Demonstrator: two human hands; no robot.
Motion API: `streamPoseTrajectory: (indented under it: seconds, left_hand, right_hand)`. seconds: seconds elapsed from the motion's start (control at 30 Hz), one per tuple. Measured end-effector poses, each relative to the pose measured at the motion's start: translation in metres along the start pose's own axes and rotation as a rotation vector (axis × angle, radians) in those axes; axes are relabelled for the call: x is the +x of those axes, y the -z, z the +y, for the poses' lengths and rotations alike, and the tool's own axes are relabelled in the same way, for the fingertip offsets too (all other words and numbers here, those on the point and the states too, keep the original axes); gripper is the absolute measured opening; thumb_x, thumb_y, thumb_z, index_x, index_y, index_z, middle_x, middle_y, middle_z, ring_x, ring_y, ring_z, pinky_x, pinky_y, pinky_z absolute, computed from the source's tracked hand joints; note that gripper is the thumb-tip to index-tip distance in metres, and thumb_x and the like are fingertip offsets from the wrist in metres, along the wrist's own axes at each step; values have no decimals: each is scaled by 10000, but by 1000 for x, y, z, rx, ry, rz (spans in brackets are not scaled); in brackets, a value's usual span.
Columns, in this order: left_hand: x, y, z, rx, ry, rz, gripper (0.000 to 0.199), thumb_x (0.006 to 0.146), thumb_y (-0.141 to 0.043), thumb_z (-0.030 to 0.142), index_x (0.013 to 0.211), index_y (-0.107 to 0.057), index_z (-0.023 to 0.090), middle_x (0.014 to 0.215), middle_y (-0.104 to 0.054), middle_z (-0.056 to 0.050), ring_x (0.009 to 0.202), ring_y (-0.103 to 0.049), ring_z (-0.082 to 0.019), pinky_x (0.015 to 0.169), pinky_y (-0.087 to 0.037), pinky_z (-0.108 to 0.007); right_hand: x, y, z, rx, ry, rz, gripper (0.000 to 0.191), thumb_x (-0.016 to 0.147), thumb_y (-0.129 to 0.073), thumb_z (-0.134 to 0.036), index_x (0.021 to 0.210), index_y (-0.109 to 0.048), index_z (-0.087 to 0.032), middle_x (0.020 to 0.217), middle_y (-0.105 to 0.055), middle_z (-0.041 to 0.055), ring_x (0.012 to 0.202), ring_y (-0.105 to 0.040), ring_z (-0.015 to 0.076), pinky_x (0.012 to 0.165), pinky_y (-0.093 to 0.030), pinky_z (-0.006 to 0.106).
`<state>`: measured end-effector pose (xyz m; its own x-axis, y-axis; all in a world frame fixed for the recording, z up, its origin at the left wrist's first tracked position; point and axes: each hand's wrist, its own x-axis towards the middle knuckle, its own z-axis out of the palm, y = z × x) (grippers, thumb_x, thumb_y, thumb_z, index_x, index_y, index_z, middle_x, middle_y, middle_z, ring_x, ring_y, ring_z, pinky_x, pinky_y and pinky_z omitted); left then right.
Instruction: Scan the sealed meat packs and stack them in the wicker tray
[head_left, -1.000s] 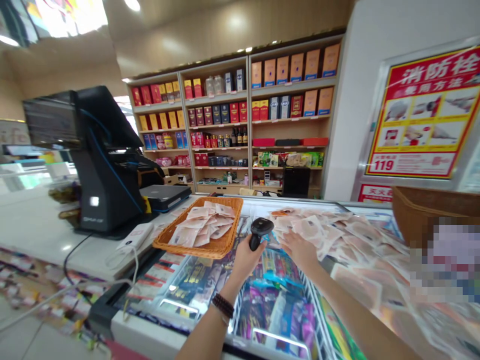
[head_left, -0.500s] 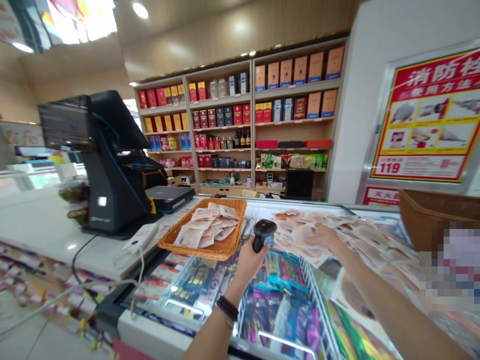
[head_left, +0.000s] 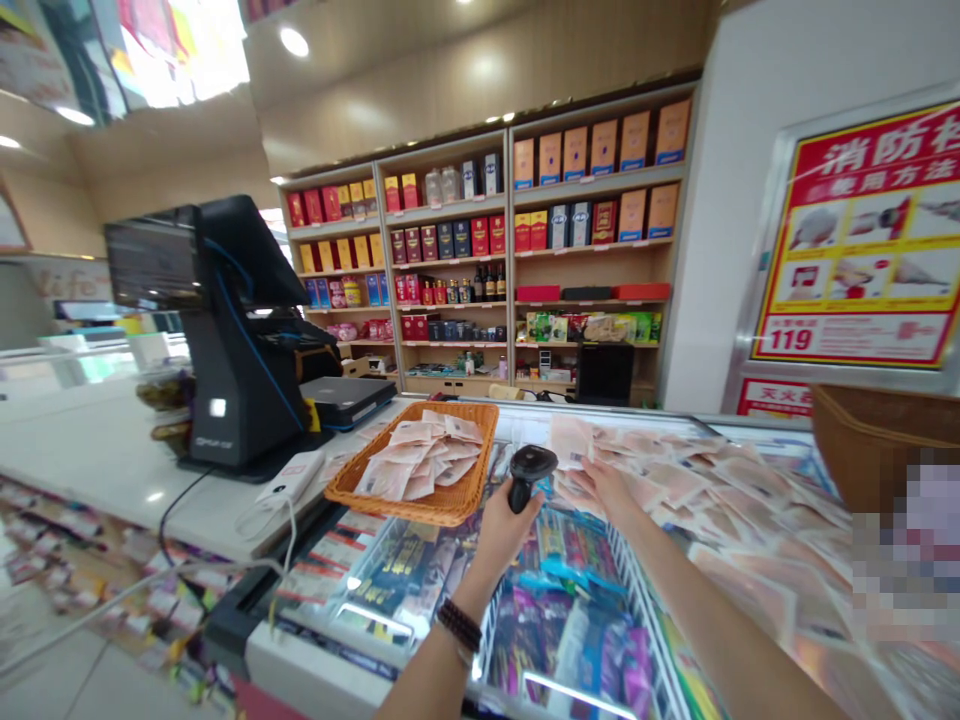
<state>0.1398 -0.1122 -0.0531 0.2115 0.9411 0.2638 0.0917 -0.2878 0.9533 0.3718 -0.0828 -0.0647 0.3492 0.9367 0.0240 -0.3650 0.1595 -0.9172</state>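
My left hand (head_left: 504,545) grips a black handheld barcode scanner (head_left: 531,475) by its handle, just right of a wicker basket (head_left: 450,505). Flat pinkish packets (head_left: 412,458) lie heaped in that basket. Many similar packets (head_left: 720,490) are spread across the glass freezer lid. My right hand (head_left: 607,490) is among the near edge of them, and its fingers seem to pinch a packet (head_left: 570,442) that stands raised. Its lower edge is partly hidden by the fingers.
A black checkout terminal (head_left: 247,340) stands on the white counter (head_left: 97,460), with a white power bank (head_left: 291,478) and cable nearby. Below the glass, the freezer chest (head_left: 555,610) holds colourful bags. Boxed liquor fills wall shelves (head_left: 480,250). A brown basket (head_left: 862,450) sits at right.
My right hand has moved back left from farther over the packets, and a packet now stands raised at its fingers. My left hand still holds the scanner. The view has drifted slightly.
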Motion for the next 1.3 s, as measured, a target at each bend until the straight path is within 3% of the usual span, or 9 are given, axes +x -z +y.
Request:
streamPoseTrajectory:
  seconds: [0.17, 0.4, 0.73, 0.9, 1.03, 1.17, 1.3]
  left_hand:
    - [-3, -2, 5, -27, 21, -73, 361, 844, -812, 504, 953, -674, 188, 605, -518, 59, 443, -505, -121, 491, -511, -254]
    - [-10, -2, 15, -55, 15, -180, 399, 822, -795, 545, 932, -656, 188, 594, -520, 62, 413, -482, -113, 494, -545, -281]
    - [-11, -2, 11, -63, 35, -225, 510, 785, -804, 651, 904, -618, 191, 547, -503, 70, 394, -478, -112, 461, -511, -273]
    - [-11, -2, 10, -91, 42, -230, 524, 771, -829, 641, 926, -639, 178, 582, -547, 58, 396, -472, -98, 472, -531, -275]
    - [-9, -1, 13, -112, 32, -187, 513, 765, -842, 619, 943, -651, 178, 553, -523, 70, 390, -464, -101, 458, -513, -268]
    - [-2, 14, 26, -136, 15, -104, 490, 765, -833, 609, 911, -624, 190, 551, -496, 80, 406, -466, -98, 464, -510, -256]
    - [8, 54, 50, -106, -41, 34, 449, 787, -825, 571, 943, -644, 190, 573, -531, 72, 413, -477, -105, 443, -481, -241]
  right_hand:
    - [0, 6, 20, 114, -16, -64, 258, 791, -905, -288, 768, -649, -267, 926, -822, 41, 1197, -786, 322, 1087, -640, 555]
    - [2, 5, 22, 20, 18, -31, 150, 837, -835, -315, 851, -693, -270, 951, -823, 28, 1232, -771, 307, 1188, -549, 568]
    - [-2, 0, 23, -104, 58, -28, 279, 842, -806, -503, 861, -647, -274, 988, -814, 74, 1235, -764, 327, 1160, -557, 572]
    - [-3, -3, 21, -121, 108, -6, 314, 804, -851, -519, 872, -656, -282, 990, -812, 68, 1251, -754, 340, 1186, -542, 577]
    - [-7, -6, 17, -124, 98, -12, 290, 847, -821, -515, 878, -647, -286, 925, -794, 46, 1182, -788, 342, 1113, -599, 579]
    - [-4, -8, 9, -114, 47, -16, 224, 867, -773, -465, 898, -631, -295, 930, -801, 62, 1106, -815, 351, 993, -660, 567]
    - [14, -24, -3, -256, 30, 47, 189, 905, -636, -488, 908, -609, -301, 915, -811, 79, 1099, -817, 365, 805, -696, 519]
